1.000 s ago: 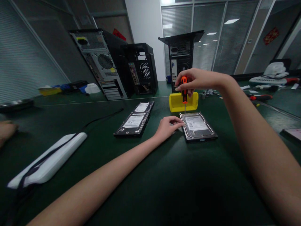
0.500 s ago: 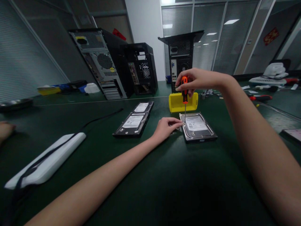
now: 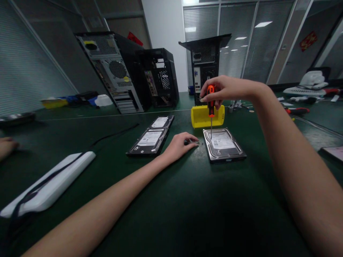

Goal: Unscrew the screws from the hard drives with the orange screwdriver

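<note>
My right hand (image 3: 218,91) grips an orange and black screwdriver (image 3: 211,101) from above. The screwdriver stands upright, its thin shaft reaching down to the left part of a hard drive (image 3: 223,142) that lies flat, label up. To the left of this drive my left hand (image 3: 182,142) rests low on the table, thumb and forefinger close together. Something small and silvery shows at their tips, too small to make out. Tiny dark bits, perhaps screws (image 3: 202,144), lie between those fingertips and the drive.
Behind the drive stands a yellow tray (image 3: 207,117). Two more hard drives (image 3: 151,137) lie left of my left hand. Several computer cases (image 3: 118,71) stand at the back. A white bar with a black cable (image 3: 59,180) lies at left, near another person's hand (image 3: 7,147).
My left hand has drawn back leftward from the hard drive's edge, uncovering small bits on the table. My right hand keeps the screwdriver upright on the drive.
</note>
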A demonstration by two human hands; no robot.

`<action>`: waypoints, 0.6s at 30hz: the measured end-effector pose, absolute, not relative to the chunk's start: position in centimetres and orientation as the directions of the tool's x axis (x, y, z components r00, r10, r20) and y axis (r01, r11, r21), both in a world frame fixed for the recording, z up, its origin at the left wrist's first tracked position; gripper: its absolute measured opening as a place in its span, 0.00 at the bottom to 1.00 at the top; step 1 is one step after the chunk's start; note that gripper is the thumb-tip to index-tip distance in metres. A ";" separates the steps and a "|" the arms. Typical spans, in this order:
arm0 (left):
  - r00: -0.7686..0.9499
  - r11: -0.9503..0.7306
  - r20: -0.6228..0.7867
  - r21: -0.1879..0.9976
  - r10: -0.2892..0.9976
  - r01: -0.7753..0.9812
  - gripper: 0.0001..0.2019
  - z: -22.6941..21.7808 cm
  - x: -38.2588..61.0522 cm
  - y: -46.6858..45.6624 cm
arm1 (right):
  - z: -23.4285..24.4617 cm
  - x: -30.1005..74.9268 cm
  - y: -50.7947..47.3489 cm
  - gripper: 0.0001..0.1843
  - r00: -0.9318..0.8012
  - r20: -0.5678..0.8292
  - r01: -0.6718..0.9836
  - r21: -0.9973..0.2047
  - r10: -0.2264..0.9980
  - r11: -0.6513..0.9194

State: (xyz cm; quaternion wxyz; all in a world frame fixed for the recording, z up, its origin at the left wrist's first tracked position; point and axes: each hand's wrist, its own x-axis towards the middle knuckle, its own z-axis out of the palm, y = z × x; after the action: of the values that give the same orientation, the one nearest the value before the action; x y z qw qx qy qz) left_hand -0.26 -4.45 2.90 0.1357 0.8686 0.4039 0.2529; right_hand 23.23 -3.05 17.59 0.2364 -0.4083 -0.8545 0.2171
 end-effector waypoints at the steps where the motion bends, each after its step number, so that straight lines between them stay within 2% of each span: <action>1: 0.563 -0.656 0.337 0.420 0.754 0.627 0.09 2.8 -0.1 -4.5 | 17.6 23.2 -3.1 0.21 -0.557 0.224 0.595 -0.564 0.800 0.573; 9: 0.678 -0.770 0.403 0.119 0.615 0.627 0.10 2.4 1.0 -5.3 | 17.8 23.1 -3.1 0.22 -0.566 0.207 0.604 -0.554 0.798 0.573; 13: 0.709 -0.785 0.399 0.045 0.581 0.618 0.11 2.6 1.2 -5.5 | 18.1 22.9 -3.0 0.21 -0.567 0.163 0.620 -0.562 0.808 0.548; 18: 0.704 -0.775 0.410 0.011 0.579 0.631 0.10 2.4 1.2 -5.5 | 18.2 23.0 -3.1 0.21 -0.566 0.160 0.627 -0.553 0.808 0.549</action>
State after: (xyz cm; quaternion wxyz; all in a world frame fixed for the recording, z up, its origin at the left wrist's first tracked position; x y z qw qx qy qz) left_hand 1.23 -5.46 2.44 -0.0654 0.9208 0.3287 0.1995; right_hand 22.97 -3.06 18.20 0.2031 -0.4190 -0.8563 0.2235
